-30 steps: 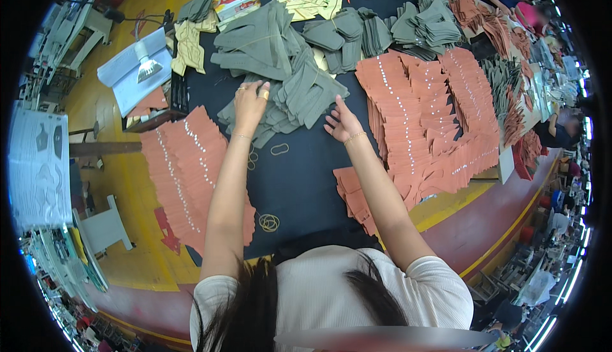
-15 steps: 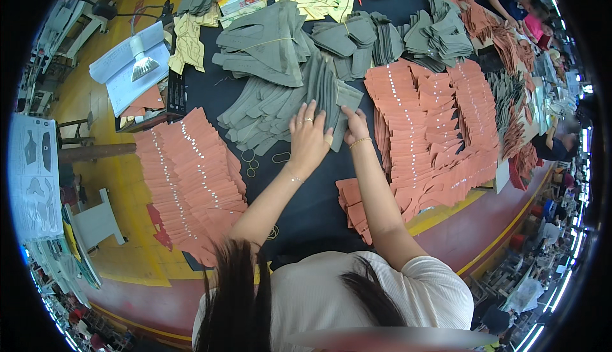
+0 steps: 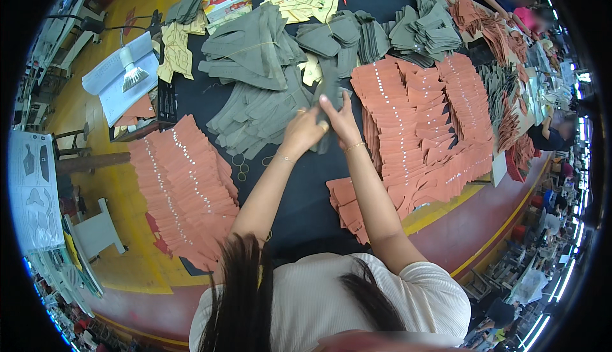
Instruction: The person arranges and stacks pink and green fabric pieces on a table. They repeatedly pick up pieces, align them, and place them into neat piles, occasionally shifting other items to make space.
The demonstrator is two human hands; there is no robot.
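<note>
A narrow stack of grey-green cut pieces (image 3: 329, 84) stands on edge between my hands over the dark table, blurred by motion. My left hand (image 3: 305, 131) has its fingers curled against the stack's left side. On the other side, my right hand (image 3: 342, 121) grips it, thumb to the left and forefinger stretched upward. The lower part of the stack is mostly hidden by the hands. Just left lies a fanned pile of grey-green pieces (image 3: 255, 113). Beyond it sits a larger grey-green bundle (image 3: 245, 49) with a band around it.
Orange-red pieces with white marks lie in rows at the right (image 3: 395, 122) and left (image 3: 185, 186). More grey bundles (image 3: 427, 30), cream pieces (image 3: 306, 5) and a small box (image 3: 226, 0) are at the back. Rubber bands (image 3: 242, 168) lie near my left forearm. Co-workers' hands show at the far edge.
My hands have lifted the grey-green stack and turned it on edge, closing together around it. Cream pieces show where it lay. The whole view has shifted slightly.
</note>
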